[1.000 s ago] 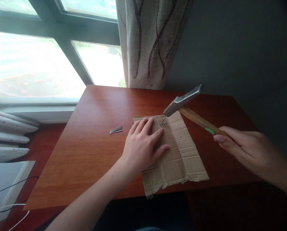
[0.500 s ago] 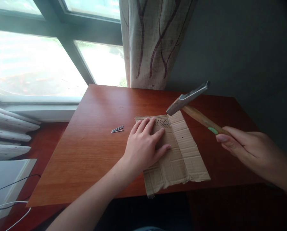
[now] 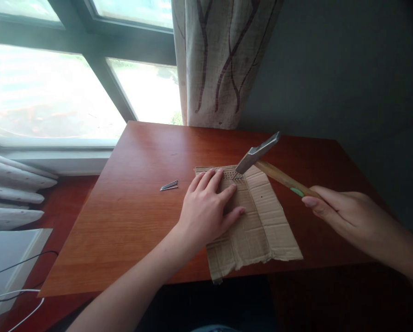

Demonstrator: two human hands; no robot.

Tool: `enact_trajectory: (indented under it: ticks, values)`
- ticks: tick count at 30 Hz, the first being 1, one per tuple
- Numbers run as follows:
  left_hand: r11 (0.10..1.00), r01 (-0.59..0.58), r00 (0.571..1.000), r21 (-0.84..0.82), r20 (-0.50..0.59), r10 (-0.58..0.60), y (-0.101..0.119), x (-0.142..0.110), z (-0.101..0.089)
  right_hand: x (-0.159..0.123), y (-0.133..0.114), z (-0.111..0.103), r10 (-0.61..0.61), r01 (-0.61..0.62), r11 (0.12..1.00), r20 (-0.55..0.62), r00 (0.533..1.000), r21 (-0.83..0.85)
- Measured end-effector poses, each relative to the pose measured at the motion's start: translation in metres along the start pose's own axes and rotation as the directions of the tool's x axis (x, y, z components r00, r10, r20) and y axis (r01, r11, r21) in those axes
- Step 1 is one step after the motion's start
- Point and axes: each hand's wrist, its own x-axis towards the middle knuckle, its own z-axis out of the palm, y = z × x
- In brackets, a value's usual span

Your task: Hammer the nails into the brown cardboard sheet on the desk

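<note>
My left hand (image 3: 206, 205) lies flat with fingers spread on a torn piece of corrugated cardboard (image 3: 251, 230), pressing its left part to the table. Wrapped round the wooden handle of a hammer (image 3: 278, 176), my right hand (image 3: 334, 210) is at the right. The hammer's metal head slants over the cardboard's far edge, close above a small patch of holes and nails (image 3: 230, 175) near my left fingertips. Whether the head touches a nail I cannot tell. Several loose nails (image 3: 169, 186) lie in a small bunch on the table, left of my left hand.
The reddish-brown wooden table (image 3: 130, 221) carries the cardboard, whose near end hangs slightly over the front edge. Beyond it are a window (image 3: 144, 92) and a patterned curtain (image 3: 220, 64). At the lower left, cables (image 3: 19, 291) run beside a white panel (image 3: 15, 244).
My right hand has brought the hammer down and to the left, so its head is now lower and nearer the holes. My left hand, the cardboard and the loose nails have stayed put.
</note>
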Motion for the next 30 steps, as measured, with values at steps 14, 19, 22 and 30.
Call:
enact_trajectory:
  ticks: [14, 19, 22, 30]
  values:
    - [1.000, -0.004, 1.000, -0.002, 0.007, 0.004, -0.0002, 0.0002, 0.0002, 0.0014, -0.0013, 0.0015, -0.025, 0.026, 1.000, -0.015, 1.000, 0.010]
    - [1.000, -0.005, 1.000, -0.004, 0.001, 0.005, -0.0003, -0.0004, 0.0002, 0.0019, -0.0016, 0.0049, -0.033, 0.033, 0.999, -0.004, 0.999, -0.006]
    - [1.000, -0.001, 1.000, -0.006, 0.005, 0.001, -0.0002, -0.0006, 0.0003, 0.0032, -0.0033, 0.0071, -0.027, 0.027, 1.000, 0.030, 0.999, 0.000]
    - [1.000, -0.002, 1.000, -0.010, 0.004, 0.002, -0.0004, -0.0002, 0.0003, 0.0031, -0.0019, 0.0085, -0.033, 0.033, 0.999, 0.001, 0.999, -0.020]
